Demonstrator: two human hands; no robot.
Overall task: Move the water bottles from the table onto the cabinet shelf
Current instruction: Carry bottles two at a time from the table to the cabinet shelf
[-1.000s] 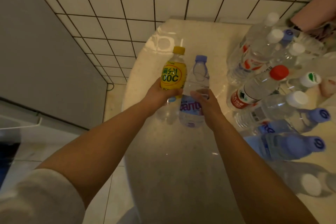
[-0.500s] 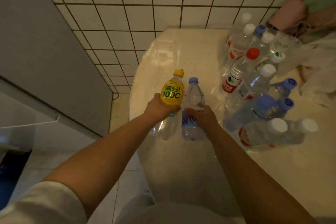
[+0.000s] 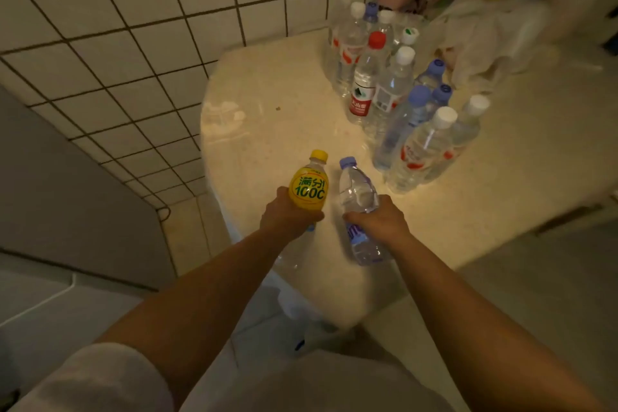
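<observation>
Evidently the job is at an early stage. The left hand [image 3: 290, 215] has its fingers curled round the yellow-labelled bottle [image 3: 308, 189], gripping it below the label with the yellow cap pointing away from the person. Just to its right, the right hand [image 3: 379, 221] is wrapped around the middle of a clear bottle with a lilac cap [image 3: 357, 211], which tilts a little toward the other bottle. Both bottles look lifted off the table [image 3: 267, 130], held over its near rounded edge, though whether their bases are fully free of it cannot be told for certain.

Beyond the right hand and further to its right, a cluster of water bottles [image 3: 398, 100] stands on the tabletop, caps white, red and lilac, packed close together. That group makes up most of the work left. No cabinet shelf shows in this view, so how many bottles are already stored cannot be judged; these two appear ready to be carried there.
</observation>
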